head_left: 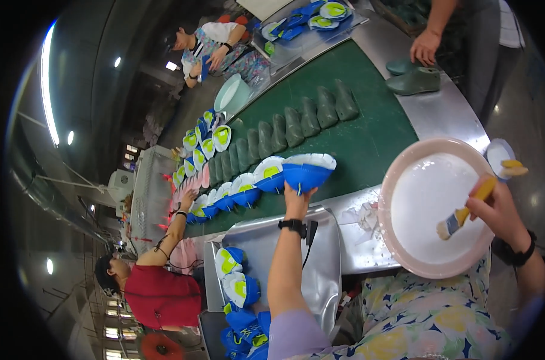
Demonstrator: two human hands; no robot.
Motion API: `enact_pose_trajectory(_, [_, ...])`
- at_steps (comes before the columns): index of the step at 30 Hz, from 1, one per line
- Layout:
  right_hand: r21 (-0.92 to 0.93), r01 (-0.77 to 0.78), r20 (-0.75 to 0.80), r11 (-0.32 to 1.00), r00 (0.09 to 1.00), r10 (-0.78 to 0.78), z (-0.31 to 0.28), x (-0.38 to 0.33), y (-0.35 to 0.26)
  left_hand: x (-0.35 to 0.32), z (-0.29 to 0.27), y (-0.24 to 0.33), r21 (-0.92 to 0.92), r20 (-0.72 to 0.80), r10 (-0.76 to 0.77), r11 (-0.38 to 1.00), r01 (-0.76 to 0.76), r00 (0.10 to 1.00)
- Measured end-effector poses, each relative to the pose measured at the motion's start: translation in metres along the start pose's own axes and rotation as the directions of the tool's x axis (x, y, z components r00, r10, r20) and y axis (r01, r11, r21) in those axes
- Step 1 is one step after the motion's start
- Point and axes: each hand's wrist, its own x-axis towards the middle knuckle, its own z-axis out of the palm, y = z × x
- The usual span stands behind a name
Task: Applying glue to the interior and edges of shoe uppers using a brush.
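My left hand (299, 198) is closed on a blue shoe upper (309, 171) with a white rim, at the near end of a row of similar uppers (245, 189) on the green conveyor belt (377, 135). In my right hand (499, 210) is a paintbrush (468, 207) with a yellow handle and pale, white-coated bristles. The brush hangs over a wide pink basin (387, 240) of white liquid (425, 204), its bristles above the surface. Beside the basin, a small white dish (499, 153) bears another yellow-handled brush (514, 168).
Dark green shoe lasts (293, 126) line the belt. Across it, a person's hand (425, 48) touches a last (413, 82) on the metal edge. A co-worker in red (161, 294) reaches over the belt at left. More uppers (239, 288) fill a metal tray near my left arm.
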Motion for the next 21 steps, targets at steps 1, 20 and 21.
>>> enact_pose_trajectory(1, [-0.003,-0.029,-0.003,1.0,1.0,0.029,0.004,0.003,0.0,0.02,-0.015,-0.01,0.014,-0.038,0.029,0.999,-0.029,0.999])
enact_pose_trajectory(20, [-0.337,-0.092,0.06,0.937,0.991,0.119,-0.013,0.009,0.021,-0.269,-0.283,-0.002,0.526,-0.837,0.147,-0.051,0.849,0.527])
enact_pose_trajectory(21, [-0.335,-0.077,0.074,0.939,0.991,0.108,-0.009,0.008,0.016,-0.286,-0.284,0.003,0.569,-0.815,0.154,0.037,0.822,0.558])
